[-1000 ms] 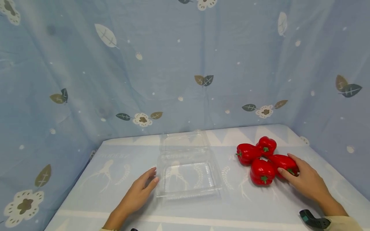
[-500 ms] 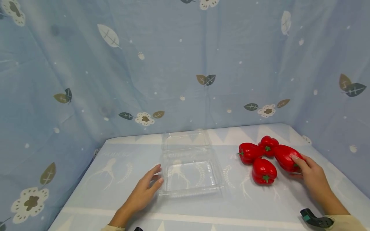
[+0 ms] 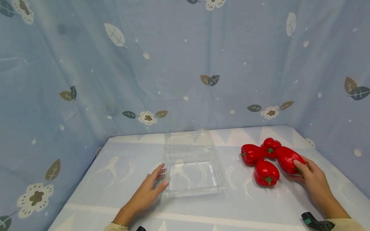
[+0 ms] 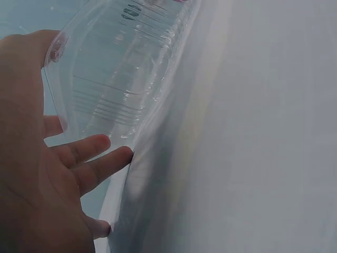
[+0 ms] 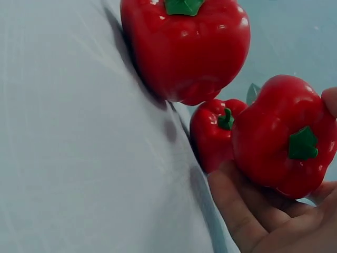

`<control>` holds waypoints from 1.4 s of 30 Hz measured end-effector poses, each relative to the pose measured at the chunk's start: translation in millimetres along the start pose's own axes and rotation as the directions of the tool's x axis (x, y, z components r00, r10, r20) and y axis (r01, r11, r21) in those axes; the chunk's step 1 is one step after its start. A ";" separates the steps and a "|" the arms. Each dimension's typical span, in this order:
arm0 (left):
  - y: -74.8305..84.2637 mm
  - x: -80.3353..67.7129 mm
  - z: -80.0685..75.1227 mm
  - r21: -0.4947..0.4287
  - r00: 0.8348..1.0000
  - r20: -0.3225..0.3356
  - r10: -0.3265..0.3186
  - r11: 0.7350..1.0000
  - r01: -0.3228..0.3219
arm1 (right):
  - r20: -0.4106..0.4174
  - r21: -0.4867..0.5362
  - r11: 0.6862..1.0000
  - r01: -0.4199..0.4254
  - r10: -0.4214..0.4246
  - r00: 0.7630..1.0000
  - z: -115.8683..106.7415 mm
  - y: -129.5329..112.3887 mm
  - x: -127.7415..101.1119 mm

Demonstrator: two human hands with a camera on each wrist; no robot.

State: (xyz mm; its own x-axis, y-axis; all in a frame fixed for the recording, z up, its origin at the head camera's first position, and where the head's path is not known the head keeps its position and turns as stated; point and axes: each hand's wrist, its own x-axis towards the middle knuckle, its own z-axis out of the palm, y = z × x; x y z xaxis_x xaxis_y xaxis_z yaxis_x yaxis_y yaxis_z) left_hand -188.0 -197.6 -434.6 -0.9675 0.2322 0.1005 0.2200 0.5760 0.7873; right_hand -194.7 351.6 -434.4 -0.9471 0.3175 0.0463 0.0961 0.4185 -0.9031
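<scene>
The right hand (image 3: 315, 179) holds one pepper (image 3: 288, 160), thumb against its side and fingers underneath, probably to bear its weight, just beside three other peppers (image 3: 266, 174). The left hand (image 3: 144, 193), fingers loosely spread, lies at the left edge of the clear box (image 3: 196, 192), perhaps to steady it; whether it presses cannot be told.

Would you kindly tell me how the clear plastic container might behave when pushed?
The clear container looks thin-walled, so it is probably light and may slide readily. Its see-through plastic could flex if squeezed. With its lid folded open at the far side, it sits low and wide, so tipping seems unlikely.
</scene>
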 end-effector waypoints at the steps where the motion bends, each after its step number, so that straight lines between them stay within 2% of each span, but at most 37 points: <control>1: 0.3 0.6 0.5 0.001 1.000 -0.001 0.000 1.000 0.000 | 0.000 0.013 1.000 0.000 0.000 1.000 -1.2 -0.8 0.4; 3: 0.8 0.8 0.9 0.003 1.000 -0.004 0.000 1.000 0.000 | 0.002 0.034 0.999 0.005 -0.005 1.000 -2.3 -1.5 0.0; 6: 0.6 -0.8 1.0 0.008 1.000 -0.004 -0.001 1.000 0.001 | 0.013 0.136 0.991 0.013 -0.015 1.000 -2.2 0.0 -2.2; 8: 0.5 -1.6 1.0 0.013 1.000 -0.006 0.001 1.000 -0.001 | 0.022 0.246 0.969 0.034 -0.040 0.999 -1.4 2.5 -4.0; 11: 0.5 -0.5 1.7 0.025 1.000 -0.011 0.014 1.000 -0.014 | 0.020 0.406 0.911 0.071 -0.086 0.996 -1.8 5.6 -3.8; 13: 0.6 0.9 1.7 0.026 1.000 -0.014 0.023 0.999 -0.023 | 0.010 0.466 0.880 0.095 -0.113 0.994 -1.3 8.1 -3.5; 16: -0.4 1.9 1.5 0.017 1.000 -0.005 0.030 0.999 -0.030 | -0.009 0.484 0.868 0.116 -0.127 0.992 0.3 12.2 -4.4; 23: -1.4 -0.7 2.8 -0.010 0.999 0.010 0.031 0.999 -0.031 | -0.024 0.467 0.873 0.143 -0.149 0.989 -1.8 13.7 -3.2; 31: -2.0 -0.9 4.2 -0.011 0.999 -0.003 0.033 0.999 -0.033 | 0.019 0.544 0.818 0.188 -0.236 0.972 -7.1 3.0 -1.3; 34: -3.7 0.0 7.1 -0.015 0.999 -0.008 0.037 0.999 -0.037 | 0.022 0.519 0.825 0.225 -0.276 0.961 -9.6 -5.4 -4.8; 35: -3.6 -0.3 7.8 -0.016 0.999 -0.010 0.037 0.999 -0.038 | 0.020 0.464 0.851 0.248 -0.290 0.957 -9.9 -8.8 -6.4; 36: -3.3 -0.9 8.1 -0.016 0.999 -0.014 0.037 0.999 -0.037 | 0.019 0.427 0.863 0.270 -0.307 0.952 -10.1 -12.3 -7.6; 39: -2.1 -1.5 6.7 -0.001 0.999 -0.017 0.036 0.999 -0.036 | 0.010 0.225 0.918 0.327 -0.338 0.941 -8.9 -26.1 -10.3; 41: -0.6 -1.2 3.5 0.011 0.999 -0.013 0.031 0.999 -0.031 | -0.001 0.078 0.933 0.350 -0.351 0.936 -6.1 -33.3 -10.5; 42: -0.5 -0.6 1.5 0.019 1.000 -0.009 0.030 0.999 -0.030 | 0.002 0.060 0.931 0.359 -0.360 0.933 -4.4 -36.9 -10.1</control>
State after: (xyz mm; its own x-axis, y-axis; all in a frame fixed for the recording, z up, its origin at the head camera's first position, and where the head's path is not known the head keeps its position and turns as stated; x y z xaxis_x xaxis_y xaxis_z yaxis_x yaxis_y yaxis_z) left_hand -187.4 -196.8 -436.0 -0.9615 0.2423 0.1295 0.2512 0.5838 0.7721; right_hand -187.4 336.7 -399.7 -0.9187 0.1442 0.3677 -0.2692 0.4526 -0.8501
